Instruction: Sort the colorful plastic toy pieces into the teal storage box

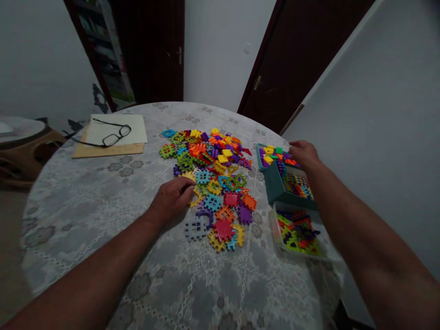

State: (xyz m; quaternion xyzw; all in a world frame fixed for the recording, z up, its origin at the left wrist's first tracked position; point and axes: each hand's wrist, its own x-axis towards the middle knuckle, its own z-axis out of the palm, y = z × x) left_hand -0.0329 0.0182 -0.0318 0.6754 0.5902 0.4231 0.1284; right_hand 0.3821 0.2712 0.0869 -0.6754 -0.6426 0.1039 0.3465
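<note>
My left hand (173, 197) rests at the left edge of a loose pile of plastic building pieces. Its fingers are curled in, with the fingertips against a yellow notched piece (195, 198); whether they grip anything is hidden. My right hand (305, 155) reaches over the far right corner of a shallow teal tray (260, 158), its fingers stretched out and slightly apart, with nothing visible in them. Yellow, purple, orange and green ribbed pieces (270, 150) lie in that tray. In the pile, flat square pieces such as a red one (223, 229) lie nearest me, ribbed ones (225, 156) farther off.
A teal divided box (271, 185) holds rows of coloured pieces, partly behind my right forearm. Nearer stands a clear plastic container (277, 229) with green, orange and purple pieces. Glasses (112, 139) lie on papers (137, 128) at the left of the round, cloth-covered table (103, 192).
</note>
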